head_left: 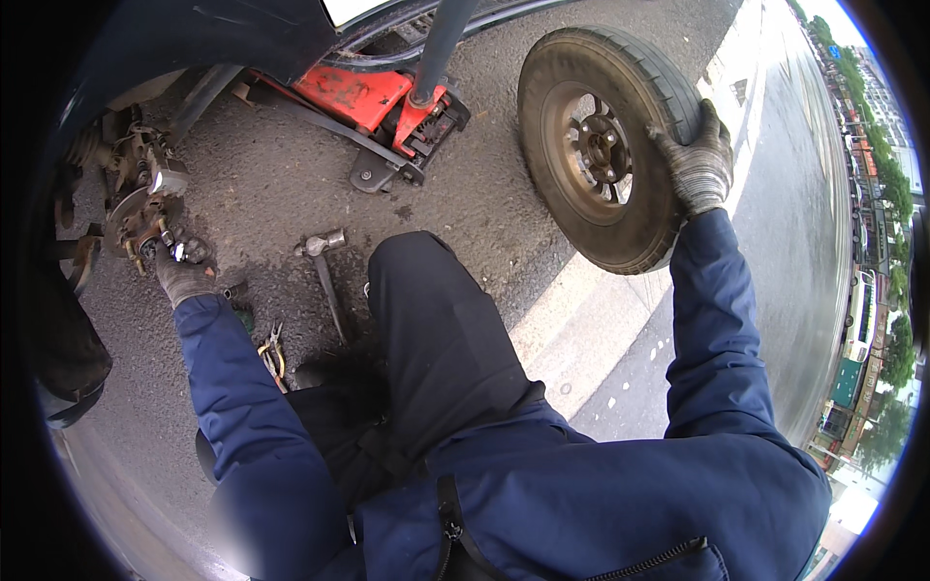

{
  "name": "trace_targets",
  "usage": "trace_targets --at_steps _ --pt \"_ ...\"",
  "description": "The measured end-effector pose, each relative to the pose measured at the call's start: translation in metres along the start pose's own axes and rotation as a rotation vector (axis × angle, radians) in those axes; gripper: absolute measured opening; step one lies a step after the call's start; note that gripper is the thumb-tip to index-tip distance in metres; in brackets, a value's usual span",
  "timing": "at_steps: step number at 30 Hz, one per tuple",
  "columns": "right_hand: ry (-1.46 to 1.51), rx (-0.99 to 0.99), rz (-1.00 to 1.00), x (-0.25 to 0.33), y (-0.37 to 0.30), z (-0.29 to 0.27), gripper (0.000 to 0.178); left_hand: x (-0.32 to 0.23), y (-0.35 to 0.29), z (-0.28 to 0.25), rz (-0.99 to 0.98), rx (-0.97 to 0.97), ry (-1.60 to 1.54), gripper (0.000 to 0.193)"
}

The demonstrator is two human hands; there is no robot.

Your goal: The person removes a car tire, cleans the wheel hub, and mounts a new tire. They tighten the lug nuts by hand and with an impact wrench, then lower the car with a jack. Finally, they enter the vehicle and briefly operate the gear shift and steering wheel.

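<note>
On the right, a wheel [644, 232] with a worn tyre and brown rim stands upright on the asphalt. My right hand [705, 167], in a grey knit glove, grips its tread, thumb apart from the fingers. At the left, my gloved left hand [186, 277] reaches to the bare wheel hub [145, 225] under the raised vehicle. Its fingers curl by the hub and a small shiny metal part [179, 251]; what they hold is partly hidden. A ball-peen hammer [327, 276] lies between my left arm and my knee. Close to my left sleeve are pliers [275, 353] with yellow handles.
A red floor jack [354, 97] stands beneath the vehicle body [208, 34], its dark handle [446, 48] rising at the top. My bent knee [417, 266] is between the hammer and the wheel. A pale kerb strip [581, 324] borders the wet road [794, 223] at right.
</note>
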State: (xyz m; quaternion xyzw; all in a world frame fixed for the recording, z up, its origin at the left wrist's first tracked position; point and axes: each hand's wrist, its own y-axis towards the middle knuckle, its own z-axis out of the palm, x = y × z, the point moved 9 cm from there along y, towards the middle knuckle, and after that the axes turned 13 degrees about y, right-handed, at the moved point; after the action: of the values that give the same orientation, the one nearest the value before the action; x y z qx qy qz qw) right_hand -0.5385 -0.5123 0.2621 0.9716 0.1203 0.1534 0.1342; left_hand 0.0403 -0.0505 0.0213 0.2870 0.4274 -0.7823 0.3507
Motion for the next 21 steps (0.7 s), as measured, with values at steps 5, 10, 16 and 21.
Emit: trace_targets --at_steps 5,10,16,21 --pt "0.027 0.003 -0.007 -0.001 0.001 0.001 0.096 -0.008 0.0 -0.009 0.064 -0.213 0.195 0.036" --pt "0.032 0.007 -0.011 -0.002 0.002 0.001 0.096 0.001 -0.004 0.009 -0.001 0.032 -0.034 0.038" --pt "0.027 -0.001 -0.02 -0.003 0.002 0.001 0.097 -0.001 -0.011 -0.004 0.046 -0.292 0.056 0.037" --pt "0.037 0.001 -0.021 -0.005 0.003 0.002 0.097 0.001 0.002 0.004 0.018 0.04 -0.027 0.033"
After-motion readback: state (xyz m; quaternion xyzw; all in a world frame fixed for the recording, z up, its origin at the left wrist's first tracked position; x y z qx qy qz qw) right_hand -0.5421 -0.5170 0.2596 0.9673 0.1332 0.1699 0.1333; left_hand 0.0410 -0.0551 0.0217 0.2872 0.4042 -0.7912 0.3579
